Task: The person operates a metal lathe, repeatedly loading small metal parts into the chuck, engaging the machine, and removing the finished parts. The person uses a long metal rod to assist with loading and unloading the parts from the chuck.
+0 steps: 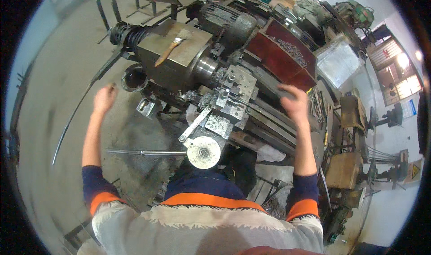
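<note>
1. Seen from above: a person wearing a grey top with navy and orange cuffs faces a lathe, which runs diagonally from upper left to lower right. Both forearms reach up from the lower edge, well apart.
2. The left hand is raised on the near left side, just beside the lathe's hollow drum. Its fingers look bent; whether it grasps anything small, I cannot tell.
3. The right hand is over the far right side, near the red tray. It is slightly blurred, its fingers spread toward the left and grasping nothing visible.
4. The lathe lies between the two hands. On its box-shaped top rests a brush with a wooden handle, bristles pointing away from the person.
5. To the right of that box is the shiny, round chuck; next to it stands the tool post, with metal shavings around it.
6. Nearest the body is a pale disc, with a metal bar extending left from it.
7. Small metal pieces lie in the red tray, behind the tool post. A ribbed motor sits behind the box-shaped top.
</note>
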